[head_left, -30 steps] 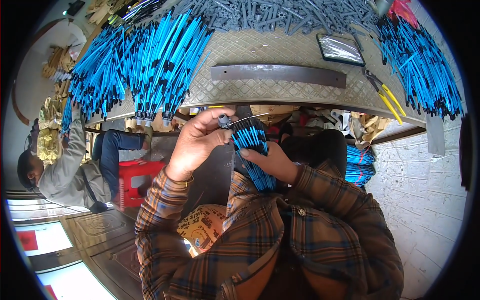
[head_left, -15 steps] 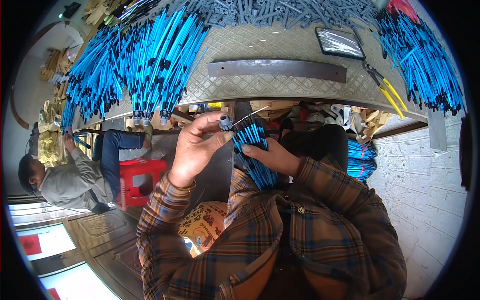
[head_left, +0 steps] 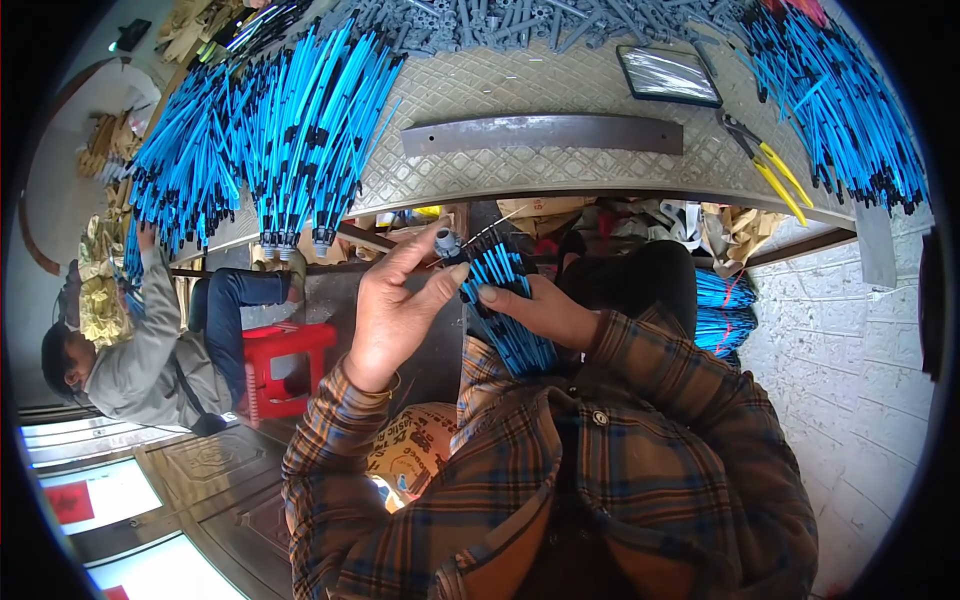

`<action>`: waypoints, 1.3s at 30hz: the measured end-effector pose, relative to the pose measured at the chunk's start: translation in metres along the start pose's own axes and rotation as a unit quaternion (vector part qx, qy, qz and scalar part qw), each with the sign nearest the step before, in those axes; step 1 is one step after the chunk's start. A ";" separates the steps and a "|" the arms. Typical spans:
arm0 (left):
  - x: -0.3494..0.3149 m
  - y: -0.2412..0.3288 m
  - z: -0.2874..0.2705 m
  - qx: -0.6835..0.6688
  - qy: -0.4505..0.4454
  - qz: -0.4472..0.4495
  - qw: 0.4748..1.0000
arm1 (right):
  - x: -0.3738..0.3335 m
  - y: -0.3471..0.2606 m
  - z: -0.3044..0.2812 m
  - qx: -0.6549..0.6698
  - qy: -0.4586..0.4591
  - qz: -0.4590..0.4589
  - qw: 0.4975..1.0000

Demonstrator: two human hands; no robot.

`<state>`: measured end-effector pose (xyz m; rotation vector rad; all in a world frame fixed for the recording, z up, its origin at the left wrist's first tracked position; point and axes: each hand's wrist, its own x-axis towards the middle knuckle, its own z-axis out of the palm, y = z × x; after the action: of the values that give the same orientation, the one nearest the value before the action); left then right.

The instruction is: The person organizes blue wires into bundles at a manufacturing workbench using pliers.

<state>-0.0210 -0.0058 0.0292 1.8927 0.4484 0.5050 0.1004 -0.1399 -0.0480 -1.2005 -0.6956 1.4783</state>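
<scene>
Between the thumb and fingers of my left hand [head_left: 385, 315] is a small grey plastic fitting [head_left: 446, 241] with a round open end. My right hand [head_left: 545, 312] is wrapped round a bundle of thin blue rods [head_left: 518, 345] with black tips, held upright and slightly tilted in front of my chest. The fitting sits just left of the bundle's upper ends, close to or touching them. A thin, pale stick with dark marks [head_left: 497, 228] slants up and to the right from near the fitting; my left fingers partly hide where it starts.
On the table [head_left: 480, 170] lie a dark metal bar [head_left: 545, 134], yellow-handled pliers [head_left: 765, 165], a black-rimmed flat piece [head_left: 668, 75], grey fittings [head_left: 500, 24] and blue rod piles [head_left: 315, 130]. Tied bundles [head_left: 722, 315] lie below right. At left, a co-worker [head_left: 150, 360] sits beside a red stool [head_left: 290, 370].
My hands keep their grips, with the fitting and bundle almost in the same place. The co-worker's arm has reached up toward the rods on the table. The whole view has shifted slightly.
</scene>
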 end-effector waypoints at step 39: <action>-0.006 0.018 -0.003 -0.167 -0.076 -0.042 0.982 | -0.007 0.003 0.006 0.012 -0.031 -0.082 0.996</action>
<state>-0.0264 -0.0129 0.0460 1.5682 0.3181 0.3513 0.0930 -0.1466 -0.0465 -1.0569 -0.7981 1.3876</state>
